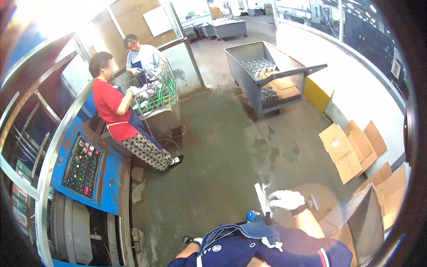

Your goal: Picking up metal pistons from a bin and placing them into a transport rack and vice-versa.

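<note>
Head view: the wearer stands over a damp greenish-grey floor [209, 151], dark-blue work clothes filling the lower edge. The right hand [287, 200], in a white glove, reaches forward with its fingers pointing left; whether it grips anything cannot be told. Nearest to it are a narrow white strip [262, 198], just left of the fingertips, and a small grey piece [313, 202], just right of the wrist. The left hand [197, 240], also gloved, is mostly hidden at the lower left, so its grip cannot be told.

Ahead and right stands a grey wheeled cart [244, 84] holding shiny metal parts [258, 67] and cardboard. Flattened cartons [341, 151] lean along the right wall. On the left, a co-worker in red [109, 100] and another in a pale top [141, 55] stand at a wire basket [167, 93] with green bars, beyond a blue control panel [84, 167].
</note>
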